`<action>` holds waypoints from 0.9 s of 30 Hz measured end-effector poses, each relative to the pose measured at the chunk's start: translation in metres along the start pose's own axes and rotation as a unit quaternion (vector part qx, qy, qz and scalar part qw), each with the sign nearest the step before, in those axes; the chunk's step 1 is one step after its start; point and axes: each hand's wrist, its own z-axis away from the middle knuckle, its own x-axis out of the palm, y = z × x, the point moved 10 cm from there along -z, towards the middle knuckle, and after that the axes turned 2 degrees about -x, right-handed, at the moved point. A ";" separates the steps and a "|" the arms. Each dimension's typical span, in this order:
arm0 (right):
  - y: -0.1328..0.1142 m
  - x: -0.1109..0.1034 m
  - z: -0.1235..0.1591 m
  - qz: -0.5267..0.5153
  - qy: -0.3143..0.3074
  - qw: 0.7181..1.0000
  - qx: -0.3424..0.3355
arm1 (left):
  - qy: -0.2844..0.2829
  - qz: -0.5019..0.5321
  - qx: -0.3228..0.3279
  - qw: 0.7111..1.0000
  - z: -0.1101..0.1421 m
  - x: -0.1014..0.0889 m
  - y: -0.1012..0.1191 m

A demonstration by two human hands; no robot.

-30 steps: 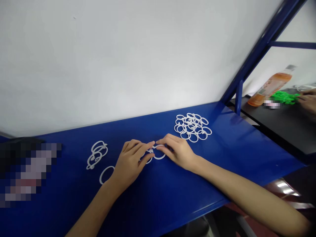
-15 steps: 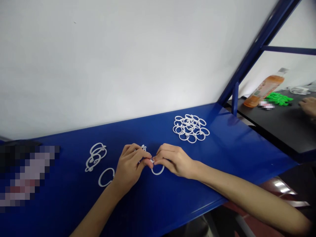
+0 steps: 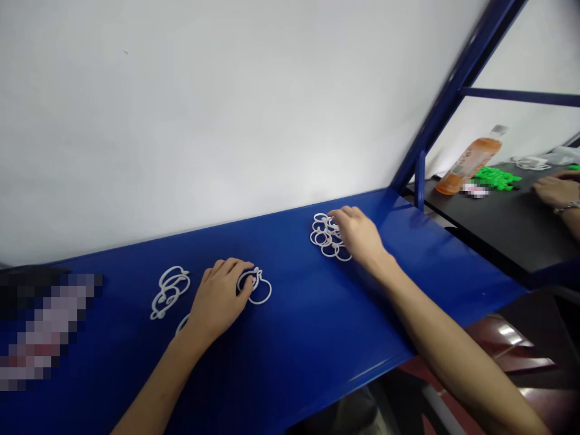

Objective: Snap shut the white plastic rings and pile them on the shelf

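Note:
My left hand (image 3: 222, 299) rests on the blue table (image 3: 299, 344), thumb apart from the fingers, beside white plastic rings with small tabs (image 3: 261, 296). Its thumb and forefinger lie over part of these rings; it does not grip them. Farther right, my right hand (image 3: 360, 237) reaches onto a pile of similar white rings (image 3: 322, 237). Its fingertips point down among the rings and are mostly hidden, so any hold is unclear. Left of my left hand lies a small group of white rings (image 3: 170, 293). Another white ring (image 3: 181, 324) is partly covered by my left wrist.
A white wall (image 3: 226, 121) rises behind the table, and a blue metal frame (image 3: 446, 99) stands at its right end. Beyond it, a black table (image 3: 480, 226) bears a bottle of orange drink (image 3: 471, 163), green pieces (image 3: 496, 178) and another person's hand (image 3: 557, 192).
My right hand has left the rings near my left hand and moved right to the pile. The ring held between both hands now lies on the table; my left hand's pinch has loosened.

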 end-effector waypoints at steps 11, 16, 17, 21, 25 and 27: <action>0.124 -0.002 0.030 -0.098 -0.052 0.993 0.038 | -0.005 -0.004 -0.003 1.000 -0.002 -0.002 -0.004; 0.124 0.011 0.032 -0.112 -0.047 0.992 0.035 | 0.040 -0.019 -0.017 0.999 -0.002 -0.016 -0.012; 0.124 0.012 0.032 -0.115 -0.044 0.992 0.038 | 0.050 -0.019 -0.026 0.998 -0.002 -0.020 -0.015; 0.124 0.009 0.033 -0.114 -0.017 0.992 0.051 | 0.090 -0.009 -0.079 0.993 -0.001 -0.035 -0.026; 0.128 0.004 0.037 -0.089 0.006 0.994 0.058 | 0.116 0.008 -0.088 0.989 0.001 -0.043 -0.022; 0.131 0.000 0.039 -0.079 0.024 0.994 0.066 | 0.132 0.015 -0.071 0.989 0.002 -0.045 -0.015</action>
